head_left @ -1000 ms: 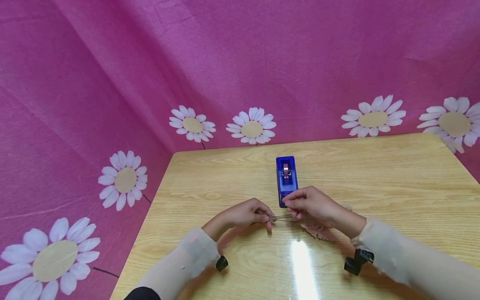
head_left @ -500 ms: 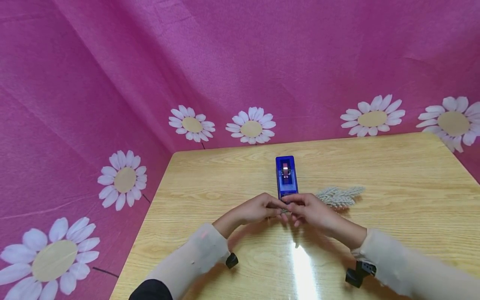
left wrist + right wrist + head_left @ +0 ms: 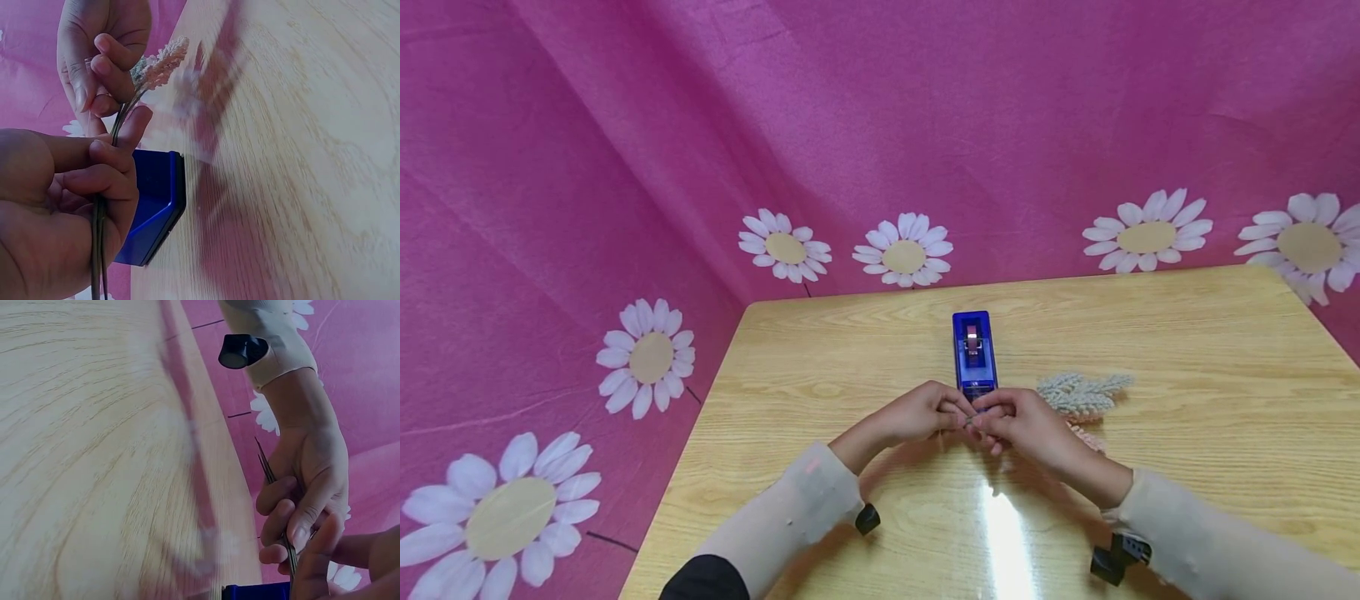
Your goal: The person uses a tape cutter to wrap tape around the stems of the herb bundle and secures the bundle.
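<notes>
- Both arms come up from the bottom of the frame in pale sleeves (image 3: 797, 504), angled inward, with black wrist devices (image 3: 867, 519) hanging at the cuffs.
- Left hand (image 3: 921, 415), just below centre: narrow grip, fingers curled round thin dark stems (image 3: 98, 244).
- Right hand (image 3: 1028, 425) is right beside it, fingers bent in at the stems, a clear strip (image 3: 89, 94) between thumb and fingers. Can't tell if it's got the stems too.
- Flower heads, pinkish (image 3: 167, 64) and pale grey-green (image 3: 1078, 395), poke out right of the right hand.
- Just beyond the hands, a blue tape dispenser (image 3: 960, 354) sits on the desk (image 3: 850, 350), reddish roll (image 3: 973, 337) inside.
- Magenta daisy-print cloth (image 3: 865, 108) fills the top.
</notes>
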### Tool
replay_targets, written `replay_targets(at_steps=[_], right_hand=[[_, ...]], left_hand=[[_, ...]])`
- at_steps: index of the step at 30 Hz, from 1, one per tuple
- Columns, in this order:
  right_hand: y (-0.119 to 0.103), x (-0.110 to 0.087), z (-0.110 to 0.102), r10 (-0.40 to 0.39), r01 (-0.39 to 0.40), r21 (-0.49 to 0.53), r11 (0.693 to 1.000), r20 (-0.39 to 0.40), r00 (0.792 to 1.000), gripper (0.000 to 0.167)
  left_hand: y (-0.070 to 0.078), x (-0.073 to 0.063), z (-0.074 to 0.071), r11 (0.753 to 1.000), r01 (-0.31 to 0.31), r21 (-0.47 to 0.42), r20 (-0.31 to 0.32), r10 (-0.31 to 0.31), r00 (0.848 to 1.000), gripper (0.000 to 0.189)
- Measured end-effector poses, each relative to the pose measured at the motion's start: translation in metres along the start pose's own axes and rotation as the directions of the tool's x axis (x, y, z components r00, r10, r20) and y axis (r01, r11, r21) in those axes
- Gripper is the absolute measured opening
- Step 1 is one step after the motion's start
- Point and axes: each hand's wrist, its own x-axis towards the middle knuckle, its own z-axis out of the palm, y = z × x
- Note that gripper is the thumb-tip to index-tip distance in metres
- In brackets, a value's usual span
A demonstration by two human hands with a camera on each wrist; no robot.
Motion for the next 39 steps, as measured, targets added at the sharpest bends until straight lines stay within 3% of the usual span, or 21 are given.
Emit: replay_targets(at_steps=[8,16,23,30,39], right_hand=[[-0.001,-0.002,0.001,0.041,-0.040,0.040,0.998,-0.033,0.999,0.021],[0.002,-0.004,0.004,0.075,-0.072,0.063,0.995,-0.058,0.995,0.021],[0.014,-0.009,0.008,0.024,-0.023,0.053,0.998,-0.026,0.999,0.018],[0.018,-0.011,0.011,0.044,-0.040,0.059,0.997,-0.061,0.997,0.018],[0.028,-0.011,0.012,0.061,-0.049,0.124,0.991,-0.092,0.994,0.026]], left_hand=[[0.002,0.004,-0.002,0.999,0.002,-0.039,-0.041,-0.003,0.999,0.018],[0.005,0.005,-0.006,0.999,0.007,-0.052,-0.027,-0.008,1.000,0.018],[0.007,0.004,-0.008,0.997,-0.003,-0.079,-0.029,0.001,1.000,0.020],[0.008,0.004,-0.008,0.996,-0.013,-0.089,-0.024,0.011,1.000,0.019],[0.008,0.006,-0.008,0.991,0.023,-0.134,-0.042,-0.029,0.999,0.019]])
